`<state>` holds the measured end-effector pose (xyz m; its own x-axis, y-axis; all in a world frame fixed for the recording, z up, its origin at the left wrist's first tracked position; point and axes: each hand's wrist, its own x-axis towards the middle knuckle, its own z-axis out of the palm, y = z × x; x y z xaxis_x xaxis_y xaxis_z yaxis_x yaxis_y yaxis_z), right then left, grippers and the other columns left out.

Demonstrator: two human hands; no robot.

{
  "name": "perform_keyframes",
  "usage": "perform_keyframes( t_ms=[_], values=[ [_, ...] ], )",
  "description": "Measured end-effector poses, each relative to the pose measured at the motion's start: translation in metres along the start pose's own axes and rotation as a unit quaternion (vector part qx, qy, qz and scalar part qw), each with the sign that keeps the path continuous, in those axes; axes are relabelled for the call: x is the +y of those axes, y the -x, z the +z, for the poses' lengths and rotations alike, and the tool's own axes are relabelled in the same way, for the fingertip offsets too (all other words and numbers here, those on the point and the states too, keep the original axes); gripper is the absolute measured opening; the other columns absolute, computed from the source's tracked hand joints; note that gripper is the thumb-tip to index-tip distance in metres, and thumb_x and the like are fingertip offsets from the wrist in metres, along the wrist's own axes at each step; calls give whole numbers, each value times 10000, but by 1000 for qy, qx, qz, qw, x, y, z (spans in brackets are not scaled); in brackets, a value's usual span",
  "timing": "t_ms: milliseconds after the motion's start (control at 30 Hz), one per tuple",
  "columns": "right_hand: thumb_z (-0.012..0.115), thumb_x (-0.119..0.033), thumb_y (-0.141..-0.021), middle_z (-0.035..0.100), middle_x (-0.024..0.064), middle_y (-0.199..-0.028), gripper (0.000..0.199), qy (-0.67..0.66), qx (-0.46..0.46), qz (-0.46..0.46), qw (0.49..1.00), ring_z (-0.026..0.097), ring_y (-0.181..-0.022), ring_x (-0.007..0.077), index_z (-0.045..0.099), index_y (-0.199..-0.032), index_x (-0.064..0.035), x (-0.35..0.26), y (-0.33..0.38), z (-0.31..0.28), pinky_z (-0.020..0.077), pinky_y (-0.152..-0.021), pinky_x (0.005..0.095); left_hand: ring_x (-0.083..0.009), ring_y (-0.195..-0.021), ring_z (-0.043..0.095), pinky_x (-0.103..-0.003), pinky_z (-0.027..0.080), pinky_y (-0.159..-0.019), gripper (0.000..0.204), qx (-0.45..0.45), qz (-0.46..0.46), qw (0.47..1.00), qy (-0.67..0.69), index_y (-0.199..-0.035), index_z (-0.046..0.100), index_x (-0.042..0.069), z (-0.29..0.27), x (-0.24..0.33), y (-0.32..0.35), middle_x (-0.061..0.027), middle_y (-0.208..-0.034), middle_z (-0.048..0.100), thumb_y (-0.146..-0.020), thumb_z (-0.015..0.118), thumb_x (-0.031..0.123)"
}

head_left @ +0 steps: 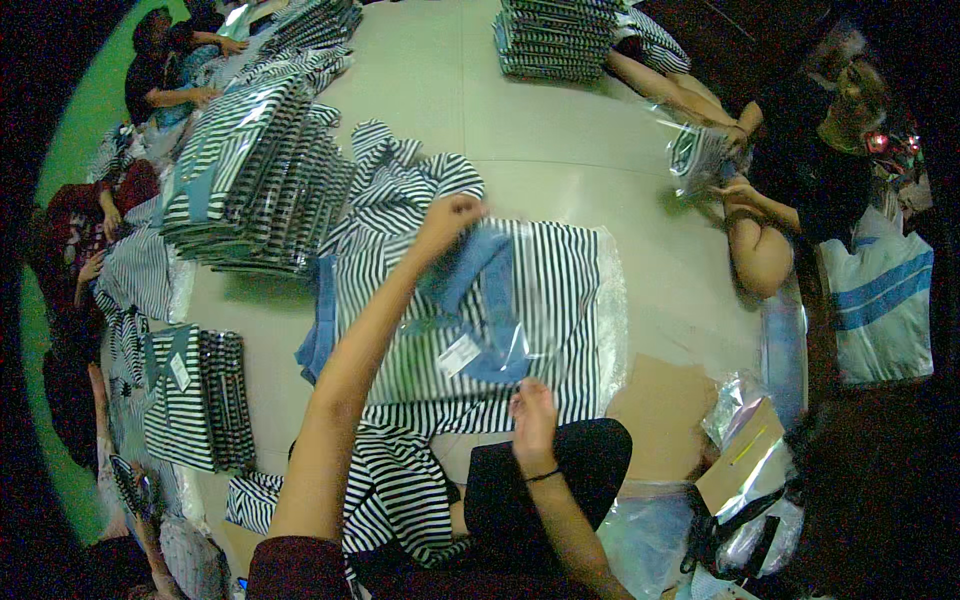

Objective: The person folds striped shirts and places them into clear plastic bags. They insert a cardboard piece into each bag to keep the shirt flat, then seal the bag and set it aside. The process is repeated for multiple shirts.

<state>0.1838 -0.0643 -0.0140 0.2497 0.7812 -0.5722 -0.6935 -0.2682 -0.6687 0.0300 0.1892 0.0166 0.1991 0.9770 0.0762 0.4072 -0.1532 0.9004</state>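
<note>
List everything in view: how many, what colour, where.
Garment stacks: at least four, black and white, left and top
Bagged garment: one, striped with blue, centre
Loose garments: several, black and white, centre and left
Cardboard: one or more, brown, right
Plastic bags: several, clear, lower right
Sack: one, white and blue, far right
Co-workers: several, dark clothes, sides
Floor: one, pale, beneath
Left hand: one, bag's upper edge
Right hand: one, bag's lower edge

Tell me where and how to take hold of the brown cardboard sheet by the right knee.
I'd pinch the brown cardboard sheet by its far edge, reaching past it and sliding the fingers under from the far side. It is thin and appears to lie flat, so an edge is the likeliest hold. That edge shows uncovered, while clear plastic crowds its near end.
</note>
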Motion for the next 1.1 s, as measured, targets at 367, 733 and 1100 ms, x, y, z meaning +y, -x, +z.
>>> perform_keyframes(
  t_ms=[367, 733, 1100],
  values=[
    [542, -4, -750, 531, 68, -864, 55, 255, -207, -478, 814, 512, -734, 109, 503, -783, -27, -148, 6, 76, 424, -687, 221, -129, -806, 498, -236, 373, -764, 147, 236, 163, 954, 90, -843, 553, 7, -176, 106, 123, -44, -828, 542, -741, 553, 113],
    [490, -100, -696, 514, 147, -856, 139, 819, -112, -261, 498, 523, -808, 279, 605, -764, -62, -29, -32, -48, 427, -695, 372, -132, -656, 538, -233, 427, -614, 284, 133, -281, 942, 126, -919, 564, -32, -35, -121, 304, -86, -760, 586, -765, 529, 204],
    [511, -117, -708, 547, 118, -783, 121, 637, -365, -354, 580, 520, -736, 283, 573, -791, -54, 95, 15, 56, 423, -658, 364, -93, -506, 539, -172, 435, -445, 177, 86, -405, 854, 315, -805, 578, -41, -37, -125, 296, -70, -670, 595, -726, 581, 118]
  ],
)
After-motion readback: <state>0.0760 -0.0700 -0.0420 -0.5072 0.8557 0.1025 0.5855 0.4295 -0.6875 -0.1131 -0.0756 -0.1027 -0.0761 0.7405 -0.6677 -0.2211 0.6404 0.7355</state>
